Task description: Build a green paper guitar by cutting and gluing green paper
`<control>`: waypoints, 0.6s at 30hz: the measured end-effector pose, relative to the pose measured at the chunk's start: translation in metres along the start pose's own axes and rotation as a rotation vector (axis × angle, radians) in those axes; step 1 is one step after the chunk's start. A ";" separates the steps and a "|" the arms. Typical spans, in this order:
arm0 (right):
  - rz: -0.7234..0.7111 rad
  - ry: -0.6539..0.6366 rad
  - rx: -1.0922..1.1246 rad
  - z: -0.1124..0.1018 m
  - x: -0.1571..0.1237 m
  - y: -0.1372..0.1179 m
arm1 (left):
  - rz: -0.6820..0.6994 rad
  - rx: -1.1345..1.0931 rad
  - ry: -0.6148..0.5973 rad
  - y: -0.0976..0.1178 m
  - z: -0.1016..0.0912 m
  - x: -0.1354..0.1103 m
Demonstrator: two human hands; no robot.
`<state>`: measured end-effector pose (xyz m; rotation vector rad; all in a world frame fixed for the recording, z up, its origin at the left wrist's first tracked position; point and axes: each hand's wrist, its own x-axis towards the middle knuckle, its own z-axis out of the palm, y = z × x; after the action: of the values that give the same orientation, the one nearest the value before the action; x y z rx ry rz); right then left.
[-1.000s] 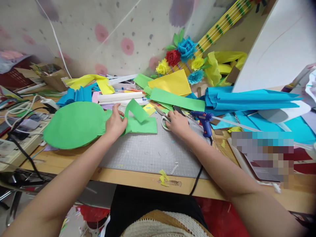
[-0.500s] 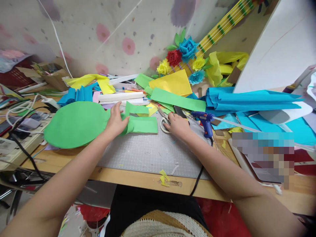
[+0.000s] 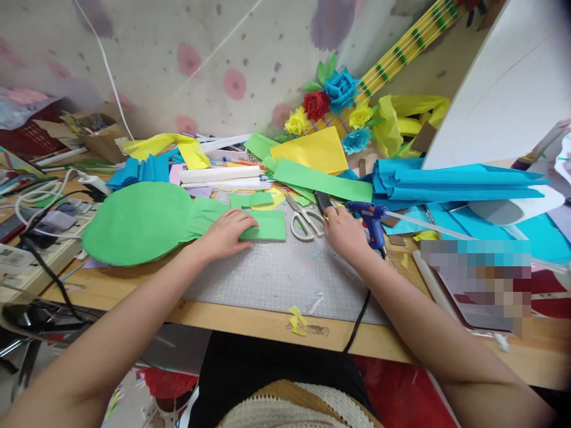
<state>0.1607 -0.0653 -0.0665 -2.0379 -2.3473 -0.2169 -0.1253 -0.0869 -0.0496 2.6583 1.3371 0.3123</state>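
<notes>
A cluttered wooden desk carries a grey mat [image 3: 276, 276]. At the mat's far left, the left hand [image 3: 225, 235] lies flat, fingers together, on green paper [image 3: 143, 223]. At its far right, the right hand [image 3: 344, 233] curls between scissors [image 3: 298, 213] and glue gun [image 3: 372, 223]; whether it pinches anything cannot be told.

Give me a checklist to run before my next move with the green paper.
1. Left hand flat on the green paper: ok.
2. Paper's strip end lying flat on the cutting mat: ok.
3. Scissors free on the mat, between both hands: ok.
4. Right hand empty: cannot tell; its fingers are curled beside the glue gun.
5. Cord of the glue gun off the mat: not ok; it crosses the near right corner.
</notes>
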 end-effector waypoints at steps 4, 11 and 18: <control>0.052 -0.038 -0.060 0.008 -0.002 0.010 | -0.046 0.016 0.085 -0.013 0.015 0.002; 0.120 -0.025 -0.022 0.019 0.005 0.011 | -0.059 -0.034 0.099 -0.022 0.017 0.004; 0.100 -0.073 -0.020 0.007 -0.004 0.012 | -0.054 -0.106 0.114 -0.024 0.013 0.000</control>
<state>0.1734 -0.0669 -0.0733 -2.2019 -2.2844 -0.1660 -0.1407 -0.0734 -0.0675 2.5475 1.3806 0.5196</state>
